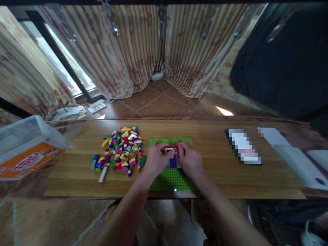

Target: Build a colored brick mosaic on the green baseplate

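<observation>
Brick build (175, 162), centre frame on green baseplate (174, 181), looks partly assembled. Left hand (156, 159), right hand (191, 158): fingers pinch its upper edge. Many loose bricks (125, 150), left of centre, remain unattached.

Left forearm (128, 205): bared, slanted forward and inward
Left hand (156, 159): back turned upward, fingers curled, thumb (168, 155) pointed inward
Right forearm (225, 206): bared, slanted forward and inward likewise
Right hand (191, 158): back turned upward, fingers bent, thumb side turned inward
Hands: held level, near each other
</observation>
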A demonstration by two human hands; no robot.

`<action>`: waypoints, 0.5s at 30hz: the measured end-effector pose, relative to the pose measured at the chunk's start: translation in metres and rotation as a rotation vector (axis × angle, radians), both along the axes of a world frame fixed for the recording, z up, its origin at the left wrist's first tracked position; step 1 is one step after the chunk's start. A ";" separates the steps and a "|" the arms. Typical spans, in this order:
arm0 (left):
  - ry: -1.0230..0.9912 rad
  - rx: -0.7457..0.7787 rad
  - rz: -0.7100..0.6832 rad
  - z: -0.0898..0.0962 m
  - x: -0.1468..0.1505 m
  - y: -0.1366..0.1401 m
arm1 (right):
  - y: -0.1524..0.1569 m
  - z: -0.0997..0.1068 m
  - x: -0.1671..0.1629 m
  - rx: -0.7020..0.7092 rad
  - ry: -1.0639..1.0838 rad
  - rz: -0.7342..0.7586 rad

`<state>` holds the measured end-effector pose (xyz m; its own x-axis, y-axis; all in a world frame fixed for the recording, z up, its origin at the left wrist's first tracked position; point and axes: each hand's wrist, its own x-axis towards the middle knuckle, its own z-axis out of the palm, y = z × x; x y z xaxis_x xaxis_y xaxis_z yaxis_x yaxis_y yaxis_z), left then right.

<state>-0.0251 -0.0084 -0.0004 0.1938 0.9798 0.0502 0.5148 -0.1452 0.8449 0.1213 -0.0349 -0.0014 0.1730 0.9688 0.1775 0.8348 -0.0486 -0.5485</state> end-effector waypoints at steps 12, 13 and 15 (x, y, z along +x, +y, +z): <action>-0.097 -0.068 0.043 0.000 0.004 0.006 | 0.001 -0.004 -0.005 0.002 -0.012 -0.054; -0.104 -0.074 0.031 0.001 0.004 0.007 | 0.001 -0.004 -0.005 -0.001 -0.014 -0.046; -0.111 -0.095 0.001 0.003 0.003 0.007 | 0.002 -0.004 -0.005 -0.002 -0.014 -0.032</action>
